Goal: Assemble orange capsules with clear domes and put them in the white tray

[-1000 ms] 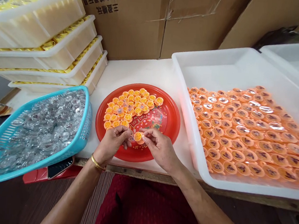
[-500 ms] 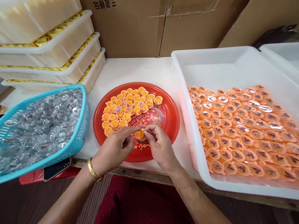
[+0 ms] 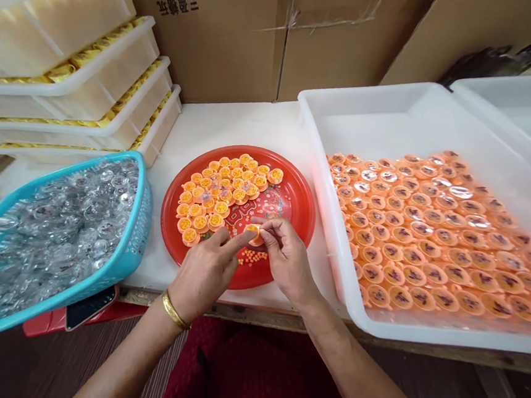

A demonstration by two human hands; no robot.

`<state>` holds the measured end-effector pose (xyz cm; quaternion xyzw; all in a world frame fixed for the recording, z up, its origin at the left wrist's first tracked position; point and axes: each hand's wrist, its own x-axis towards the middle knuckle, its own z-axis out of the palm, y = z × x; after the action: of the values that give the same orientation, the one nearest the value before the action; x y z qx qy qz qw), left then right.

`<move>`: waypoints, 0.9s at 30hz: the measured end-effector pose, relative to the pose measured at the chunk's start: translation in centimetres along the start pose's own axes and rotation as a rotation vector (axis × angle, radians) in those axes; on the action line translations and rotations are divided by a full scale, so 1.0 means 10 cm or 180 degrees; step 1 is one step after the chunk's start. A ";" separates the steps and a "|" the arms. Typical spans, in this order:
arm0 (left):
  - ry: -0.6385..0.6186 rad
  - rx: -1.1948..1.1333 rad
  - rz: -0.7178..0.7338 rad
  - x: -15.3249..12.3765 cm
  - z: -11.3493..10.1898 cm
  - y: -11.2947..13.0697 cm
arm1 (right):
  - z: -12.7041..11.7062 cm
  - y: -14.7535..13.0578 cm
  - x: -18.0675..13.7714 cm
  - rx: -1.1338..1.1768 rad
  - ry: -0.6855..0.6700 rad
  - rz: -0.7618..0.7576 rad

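My right hand (image 3: 285,259) pinches a small orange cup (image 3: 254,231) over the near part of the red plate (image 3: 293,195). My left hand (image 3: 206,271), with a gold bangle at the wrist, has its forefinger stretched out and pressed on the cup's top; the other fingers are curled in. Several more filled orange cups (image 3: 222,192) lie grouped on the plate's far left. A scatter of tiny orange beads (image 3: 253,258) lies on the plate just below my fingers.
A blue basket (image 3: 120,267) of clear plastic lids stands at the left. A big white bin (image 3: 348,107) holds rows of capped orange cups at the right. Stacked white trays (image 3: 94,85) sit at the back left, cardboard boxes (image 3: 242,36) behind. A phone (image 3: 91,307) lies under the basket.
My left forefinger has stretched out onto the cup's top; a second ago both hands pinched the cup. The hands have drifted slightly farther up the plate.
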<state>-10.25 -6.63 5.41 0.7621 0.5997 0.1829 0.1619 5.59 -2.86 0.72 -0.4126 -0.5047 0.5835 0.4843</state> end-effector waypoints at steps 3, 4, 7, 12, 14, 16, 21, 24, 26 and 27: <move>0.0154 -0.0220 -0.0078 -0.01 0.02 0.00 | -0.01 -0.01 0.01 0.0238 0.0040 0.0071; 0.0215 -0.0433 -0.0180 -0.02 0.00 -0.01 | -0.01 -0.01 0.01 0.0336 0.0026 0.0111; 0.0258 -0.1489 -0.0770 -0.03 -0.07 -0.03 | -0.02 -0.02 0.03 0.0768 -0.0062 0.0322; 0.0099 -0.3022 -0.1385 0.01 -0.19 -0.01 | -0.05 -0.09 0.02 0.1454 -0.0346 0.0801; -0.0007 -0.3138 -0.1266 0.04 -0.23 0.02 | -0.06 -0.11 0.00 0.1568 -0.0524 0.0911; -0.0112 -0.3097 -0.1099 0.09 -0.26 0.05 | -0.06 -0.13 -0.01 0.1619 -0.0723 0.1002; -0.0320 -0.3050 -0.1113 0.21 -0.19 0.05 | -0.04 -0.11 -0.02 0.1645 -0.0928 0.1093; -0.0246 -0.2947 -0.1173 0.24 -0.13 0.03 | -0.02 -0.09 -0.02 0.1607 -0.0852 0.1012; -0.0157 -0.2762 -0.1109 0.25 -0.13 0.05 | 0.00 -0.09 -0.02 0.1585 -0.0756 0.0937; -0.0107 -0.2644 -0.1047 0.25 -0.14 0.06 | 0.01 -0.08 -0.02 0.1569 -0.0705 0.0911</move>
<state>-9.87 -4.27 7.17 0.5298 0.5859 0.3676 0.4908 5.72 -3.09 1.56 -0.2834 -0.3343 0.7921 0.4248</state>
